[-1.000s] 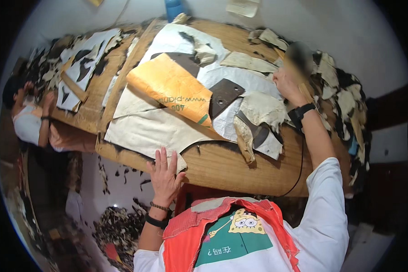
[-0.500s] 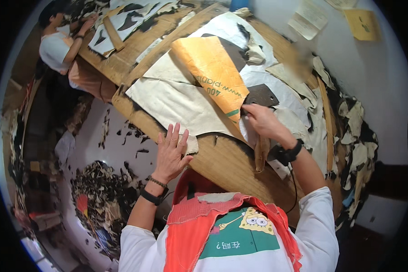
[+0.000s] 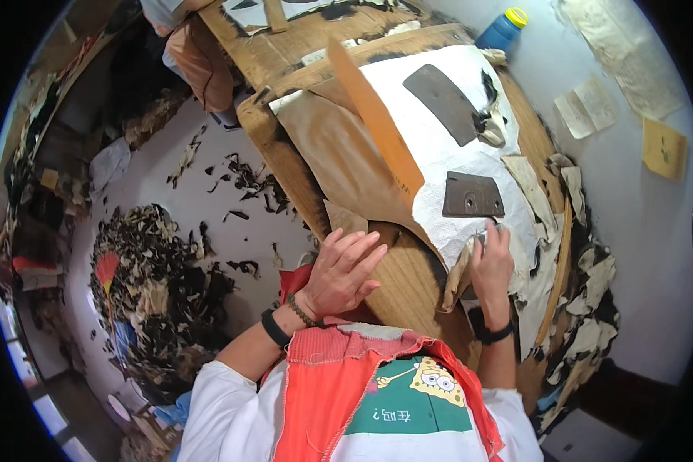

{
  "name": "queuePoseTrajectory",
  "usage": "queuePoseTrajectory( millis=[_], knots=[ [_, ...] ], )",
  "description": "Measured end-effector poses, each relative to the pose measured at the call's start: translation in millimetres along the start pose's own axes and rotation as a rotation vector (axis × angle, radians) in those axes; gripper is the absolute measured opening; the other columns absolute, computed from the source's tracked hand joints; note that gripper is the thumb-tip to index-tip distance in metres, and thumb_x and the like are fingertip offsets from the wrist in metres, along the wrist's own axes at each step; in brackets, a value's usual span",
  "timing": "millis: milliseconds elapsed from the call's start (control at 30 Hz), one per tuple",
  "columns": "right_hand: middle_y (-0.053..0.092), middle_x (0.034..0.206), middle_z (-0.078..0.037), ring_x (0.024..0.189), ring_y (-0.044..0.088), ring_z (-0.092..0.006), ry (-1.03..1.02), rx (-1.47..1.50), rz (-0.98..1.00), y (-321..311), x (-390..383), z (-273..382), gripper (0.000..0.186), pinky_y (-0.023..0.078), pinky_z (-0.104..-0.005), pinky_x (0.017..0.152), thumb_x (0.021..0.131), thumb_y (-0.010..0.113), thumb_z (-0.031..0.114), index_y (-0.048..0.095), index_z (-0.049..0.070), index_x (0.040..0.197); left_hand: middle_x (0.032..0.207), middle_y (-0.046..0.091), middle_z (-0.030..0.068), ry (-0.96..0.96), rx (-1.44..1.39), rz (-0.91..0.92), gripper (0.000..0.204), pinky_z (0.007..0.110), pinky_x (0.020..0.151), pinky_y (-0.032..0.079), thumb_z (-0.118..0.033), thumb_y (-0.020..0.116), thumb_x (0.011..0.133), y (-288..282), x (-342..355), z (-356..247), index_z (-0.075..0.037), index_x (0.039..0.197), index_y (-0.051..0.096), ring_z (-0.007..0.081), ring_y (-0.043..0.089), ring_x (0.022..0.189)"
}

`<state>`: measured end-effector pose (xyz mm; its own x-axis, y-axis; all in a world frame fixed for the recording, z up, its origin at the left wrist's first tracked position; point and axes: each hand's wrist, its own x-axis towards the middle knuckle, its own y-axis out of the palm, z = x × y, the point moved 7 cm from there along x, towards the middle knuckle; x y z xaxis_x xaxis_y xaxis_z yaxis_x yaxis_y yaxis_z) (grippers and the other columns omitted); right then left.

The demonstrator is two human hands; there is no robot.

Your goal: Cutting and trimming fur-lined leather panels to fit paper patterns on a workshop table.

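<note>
My left hand (image 3: 343,266) is open, fingers stretched, above the table's near edge beside the corner of a smooth brown sheet (image 3: 339,158). An orange sheet (image 3: 377,119) stands nearly on edge along that brown sheet's right side. My right hand (image 3: 491,269) is closed over the white material (image 3: 439,189), its fingertips at a small greyish thing that I cannot make out. Just beyond it lies a dark flat plate with holes (image 3: 470,195). A longer dark plate (image 3: 443,104) lies farther off. A crumpled tan piece (image 3: 460,277) sits left of my right hand.
The wooden table (image 3: 408,269) has a raised wooden strip (image 3: 408,42) across it. A blue jar with a yellow lid (image 3: 502,29) stands by the wall. Dark and pale scraps (image 3: 154,285) heap on the floor at left; more (image 3: 585,292) lie at right. A co-worker's leg (image 3: 200,65) shows far left.
The view has shifted. The orange sheet, flat before, now stands on edge. A brown surface shows where the pale piece lay, and both dark plates are uncovered. My left hand has lifted off the pale piece.
</note>
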<state>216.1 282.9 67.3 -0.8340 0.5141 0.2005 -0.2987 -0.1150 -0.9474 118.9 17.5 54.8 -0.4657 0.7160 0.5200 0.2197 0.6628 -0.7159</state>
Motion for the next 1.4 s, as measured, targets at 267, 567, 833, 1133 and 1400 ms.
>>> queuePoseTrajectory(
  millis=[267,567,833,1133,1400],
  knots=[
    [0.058,0.108,-0.020,0.101,0.059,-0.0376,0.147,-0.197,0.122,6,-38,-36,0.043,0.049,-0.0456,0.085,0.088,0.062,0.008,0.054,0.000,0.130,0.139,0.052,0.0116,0.092,-0.003,-0.062,0.047,0.049,0.112,0.029,-0.041,0.049,0.101,3,30,-12,-0.009,0.135,0.056,0.0296,0.049,0.124],
    [0.058,0.095,-0.017,0.081,0.062,-0.0338,0.098,0.086,0.071,13,-29,-44,0.041,0.051,-0.0430,0.075,0.082,0.063,0.005,0.058,0.001,0.122,0.101,0.059,0.0054,-0.413,0.124,-0.152,0.023,0.041,0.092,0.035,-0.022,0.065,0.088,-11,-4,77,-0.010,0.107,0.062,0.0260,0.053,0.098],
    [0.058,0.094,-0.004,0.078,0.058,-0.0171,0.406,1.079,0.446,16,25,8,0.021,0.048,-0.0367,0.069,0.092,0.056,0.014,0.064,0.001,0.107,0.093,0.057,0.0037,-0.500,0.203,-0.127,0.016,0.041,0.091,0.034,-0.017,0.069,0.084,-17,10,110,-0.012,0.097,0.063,0.0251,0.051,0.095],
    [0.065,0.105,-0.007,0.093,0.059,-0.0143,0.082,1.316,0.634,114,56,174,0.030,0.047,-0.0296,0.082,0.101,0.046,0.022,0.064,0.003,0.116,0.086,0.058,0.0029,-0.478,0.129,-0.086,0.008,0.041,0.093,0.033,-0.015,0.070,0.082,-17,20,116,-0.011,0.085,0.064,0.0238,0.053,0.091],
    [0.067,0.101,-0.020,0.093,0.065,-0.0379,-0.443,0.842,0.451,116,54,200,0.023,0.050,-0.0401,0.082,0.095,0.053,0.010,0.062,-0.001,0.114,0.084,0.057,0.0037,-0.476,0.090,-0.101,0.008,0.043,0.094,0.034,-0.010,0.068,0.079,-19,17,123,-0.011,0.084,0.062,0.0246,0.054,0.089]
  ],
)
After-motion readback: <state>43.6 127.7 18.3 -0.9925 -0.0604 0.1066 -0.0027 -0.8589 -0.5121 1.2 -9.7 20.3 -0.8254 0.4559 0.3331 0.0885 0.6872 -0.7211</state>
